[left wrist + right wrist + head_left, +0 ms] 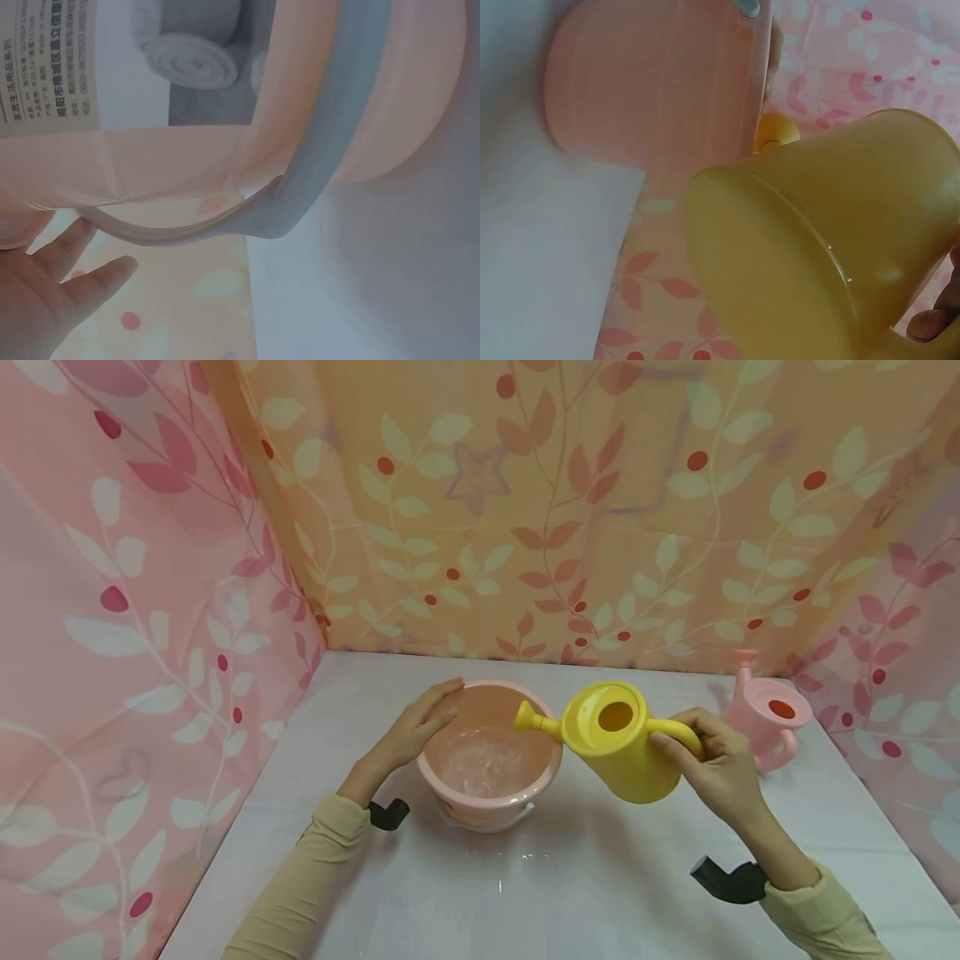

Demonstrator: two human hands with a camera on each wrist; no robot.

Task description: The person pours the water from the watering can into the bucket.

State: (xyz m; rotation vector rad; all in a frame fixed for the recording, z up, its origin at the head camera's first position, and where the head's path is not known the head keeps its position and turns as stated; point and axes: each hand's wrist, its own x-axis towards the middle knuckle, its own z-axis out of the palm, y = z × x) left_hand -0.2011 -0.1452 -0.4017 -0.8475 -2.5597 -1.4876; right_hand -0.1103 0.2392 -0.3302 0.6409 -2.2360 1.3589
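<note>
In the head view my right hand grips the handle of a yellow watering can, held above the table and tilted to the left. Its spout reaches over the right rim of a pink bucket. Rippling water shows inside the bucket. My left hand rests with extended fingers on the bucket's left rim. The left wrist view shows the bucket's side with a label and its pale handle hanging down. From the right wrist, the can's base faces the camera.
A pink watering can stands at the back right of the white table. Small water drops lie in front of the bucket. Floral curtains enclose the back and both sides.
</note>
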